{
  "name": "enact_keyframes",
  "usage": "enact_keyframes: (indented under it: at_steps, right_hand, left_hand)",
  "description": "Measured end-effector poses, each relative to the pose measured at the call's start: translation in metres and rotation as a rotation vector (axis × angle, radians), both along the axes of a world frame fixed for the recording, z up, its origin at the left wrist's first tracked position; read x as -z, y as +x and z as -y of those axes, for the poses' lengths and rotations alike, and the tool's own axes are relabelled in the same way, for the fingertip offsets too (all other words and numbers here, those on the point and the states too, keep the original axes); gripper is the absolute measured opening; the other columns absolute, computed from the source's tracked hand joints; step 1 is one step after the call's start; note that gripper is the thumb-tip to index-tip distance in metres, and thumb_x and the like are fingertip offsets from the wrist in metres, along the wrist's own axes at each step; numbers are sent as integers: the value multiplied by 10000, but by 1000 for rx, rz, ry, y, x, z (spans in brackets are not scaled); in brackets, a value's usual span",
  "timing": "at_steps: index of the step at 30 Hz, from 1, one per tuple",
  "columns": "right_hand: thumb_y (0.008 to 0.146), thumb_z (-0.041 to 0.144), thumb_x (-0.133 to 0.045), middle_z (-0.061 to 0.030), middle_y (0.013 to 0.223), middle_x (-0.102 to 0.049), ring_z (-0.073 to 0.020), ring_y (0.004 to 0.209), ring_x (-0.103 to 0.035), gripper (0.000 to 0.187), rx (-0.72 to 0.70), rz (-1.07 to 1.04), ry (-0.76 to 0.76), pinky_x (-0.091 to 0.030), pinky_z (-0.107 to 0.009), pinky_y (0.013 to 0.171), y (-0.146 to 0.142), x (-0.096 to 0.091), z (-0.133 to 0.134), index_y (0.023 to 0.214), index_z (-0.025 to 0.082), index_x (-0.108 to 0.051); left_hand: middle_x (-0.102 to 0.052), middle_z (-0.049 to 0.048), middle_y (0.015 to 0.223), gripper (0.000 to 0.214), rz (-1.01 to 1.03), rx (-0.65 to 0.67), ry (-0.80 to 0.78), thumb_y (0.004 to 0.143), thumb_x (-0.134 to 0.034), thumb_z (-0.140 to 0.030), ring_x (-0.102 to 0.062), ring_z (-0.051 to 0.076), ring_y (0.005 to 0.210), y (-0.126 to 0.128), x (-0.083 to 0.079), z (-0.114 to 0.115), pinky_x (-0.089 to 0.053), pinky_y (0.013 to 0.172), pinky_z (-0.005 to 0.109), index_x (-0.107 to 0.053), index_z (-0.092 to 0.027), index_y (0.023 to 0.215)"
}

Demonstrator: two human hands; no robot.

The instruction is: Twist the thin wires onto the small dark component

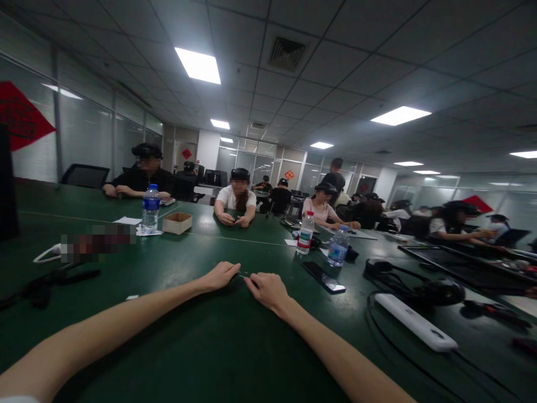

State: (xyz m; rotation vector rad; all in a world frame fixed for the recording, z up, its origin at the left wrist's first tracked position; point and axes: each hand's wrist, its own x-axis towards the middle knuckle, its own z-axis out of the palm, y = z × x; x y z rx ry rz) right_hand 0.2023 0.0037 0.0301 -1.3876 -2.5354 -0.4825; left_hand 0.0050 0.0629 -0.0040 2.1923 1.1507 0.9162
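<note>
Both my forearms reach out over a dark green table (201, 341). My left hand (221, 276) and my right hand (267, 290) rest on the tabletop close together, fingertips nearly meeting. Each hand's fingers are pinched together on something thin and small between them (244, 275), too small to name. Nothing else lies right by the hands.
A black phone (324, 277), two water bottles (338, 246) and a red-labelled bottle (306, 233) stand ahead to the right. A white power strip (415, 322) with black cables lies right. Another bottle (150, 209) and a cardboard box (177, 222) sit left. Several people sit around the tables.
</note>
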Motion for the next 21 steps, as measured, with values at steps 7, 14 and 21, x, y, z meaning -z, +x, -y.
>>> enact_keyframes:
  at_steps: [7,14,21]
  right_hand:
    - [969,497,-177,-60,827,-682,-125,651,-608,576,-30,2,-7,-390,-211,593,0,-2,1,880,192,-657]
    - [963,504,-196,-65,831,-681,-119,622,-601,558,-119,91,3,-376,-204,573,-3,-3,6,880,196,-654]
    - [965,503,-184,-74,863,-680,-135,656,-620,569,-123,68,16,-396,-215,582,-7,-3,11,903,197,-661]
  left_hand:
    - [-428,-21,515,562,31,46,-68,844,-273,-594,-399,110,526,-3,-4,2,-279,550,235,-453,-148,553]
    - [-434,-25,513,575,174,-7,-182,802,-310,-652,-403,113,506,-4,1,-5,-297,531,239,-475,-147,583]
    - [-407,-34,511,567,326,-58,-299,739,-382,-701,-375,105,478,-4,5,-10,-268,472,232,-466,-156,607]
